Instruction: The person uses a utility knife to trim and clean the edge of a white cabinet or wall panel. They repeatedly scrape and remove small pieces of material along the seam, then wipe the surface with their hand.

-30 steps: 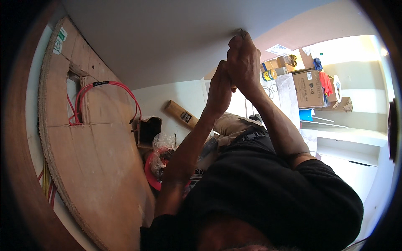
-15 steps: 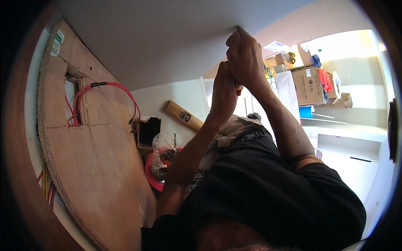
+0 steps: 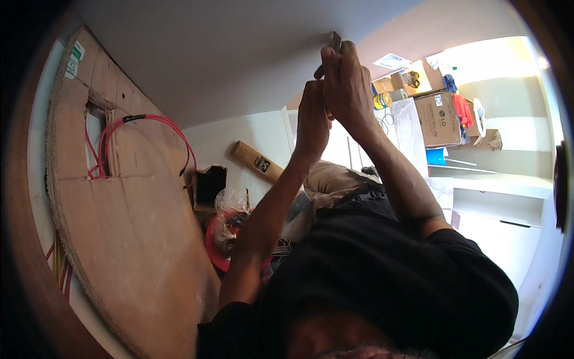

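Both of my hands are raised to a pale grey panel point(image 3: 239, 60) at the top of the view. My right hand point(image 3: 348, 81) is closed round a chisel point(image 3: 336, 42), whose flat metal blade sticks out past the fingers. The blade's tip is at the panel surface, beside a small rough mark. Just below and left, my left hand point(image 3: 313, 113) is closed at the lower end of the same tool, touching the right hand. Most of the handle is hidden by my fingers.
On the left stands a wooden panel point(image 3: 137, 227) with a rectangular cutout and a loop of red cable point(image 3: 161, 119). Below are an open dark box point(image 3: 209, 186), a cardboard tube point(image 3: 257, 161) and a red basin point(image 3: 216, 248) with plastic wrap. Cardboard boxes point(image 3: 436, 119) stand at the right.
My hands have shifted slightly left and up on the panel. More of the chisel blade shows above my right hand, and the tan handle end visible before is now mostly covered.
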The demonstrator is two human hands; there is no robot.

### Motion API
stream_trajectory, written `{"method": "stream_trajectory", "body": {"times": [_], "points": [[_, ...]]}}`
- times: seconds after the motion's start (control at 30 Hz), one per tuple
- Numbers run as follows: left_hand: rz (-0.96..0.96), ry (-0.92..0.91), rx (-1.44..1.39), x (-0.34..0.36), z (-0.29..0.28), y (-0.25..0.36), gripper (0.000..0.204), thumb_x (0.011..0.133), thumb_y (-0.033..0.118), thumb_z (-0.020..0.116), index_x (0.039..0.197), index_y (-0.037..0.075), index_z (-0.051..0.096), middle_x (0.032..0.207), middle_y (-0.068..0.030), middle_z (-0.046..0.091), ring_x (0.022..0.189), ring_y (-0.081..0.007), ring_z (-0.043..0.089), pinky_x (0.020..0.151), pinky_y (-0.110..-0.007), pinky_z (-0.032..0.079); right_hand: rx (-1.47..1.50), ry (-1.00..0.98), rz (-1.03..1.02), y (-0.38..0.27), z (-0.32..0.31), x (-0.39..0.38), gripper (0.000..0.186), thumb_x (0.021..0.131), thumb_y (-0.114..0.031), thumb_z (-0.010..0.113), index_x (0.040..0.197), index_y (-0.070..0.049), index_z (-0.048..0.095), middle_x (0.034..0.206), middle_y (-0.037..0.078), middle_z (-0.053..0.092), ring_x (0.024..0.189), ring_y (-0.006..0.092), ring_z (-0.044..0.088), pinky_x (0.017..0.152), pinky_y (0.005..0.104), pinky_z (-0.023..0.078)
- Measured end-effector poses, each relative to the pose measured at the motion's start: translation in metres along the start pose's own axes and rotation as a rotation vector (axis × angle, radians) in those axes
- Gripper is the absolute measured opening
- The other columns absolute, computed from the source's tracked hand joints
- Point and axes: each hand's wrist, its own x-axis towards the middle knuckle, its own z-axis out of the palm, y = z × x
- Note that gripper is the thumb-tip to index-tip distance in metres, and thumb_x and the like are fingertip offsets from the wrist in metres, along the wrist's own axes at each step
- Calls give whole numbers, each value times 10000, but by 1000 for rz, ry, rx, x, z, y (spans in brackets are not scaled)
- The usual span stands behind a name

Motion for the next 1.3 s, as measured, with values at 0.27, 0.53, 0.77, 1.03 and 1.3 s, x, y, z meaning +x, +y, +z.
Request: {"method": "stream_trajectory", "body": {"times": [0.27,0.53,0.77,1.03,1.3], "points": [[-43,-12,-64,-17,15,21,441,1234,552,374,1188,141,529,760,59,419,596,-30,371,529,-248,300,-340,-123,-66,-5,-11,10,177,1045,-127,622,1068,44,581,885,259,665,692,448,745,610,539,588],[-55,-21,8,-1,-5,13,403,1260,397,347,1120,67,532,864,-37,495,658,-96,453,604,-311,415,-380,-15,-232,2,6,13,273,1022,-101,662,1177,77,524,728,206,690,629,452,738,567,536,601],[-43,-53,53,5,-20,7,449,1254,432,335,1125,62,555,882,-15,514,720,-116,471,664,-341,442,-208,-37,52,5,13,10,145,1076,-121,568,1024,12,591,1039,296,701,750,503,726,678,613,568],[-94,-227,46,-28,8,43,428,1206,428,435,1183,40,614,901,-60,690,744,-116,671,613,-281,509,-642,-260,-400,0,-49,17,215,928,-84,742,1111,11,682,1038,193,714,897,391,789,769,517,636],[187,57,450,-3,-13,63,372,1106,395,732,1249,52,757,1027,-66,803,882,-153,726,761,-327,578,-205,-244,47,5,-44,19,93,1087,-111,616,1142,-58,670,832,196,717,777,404,792,686,524,627]]}}
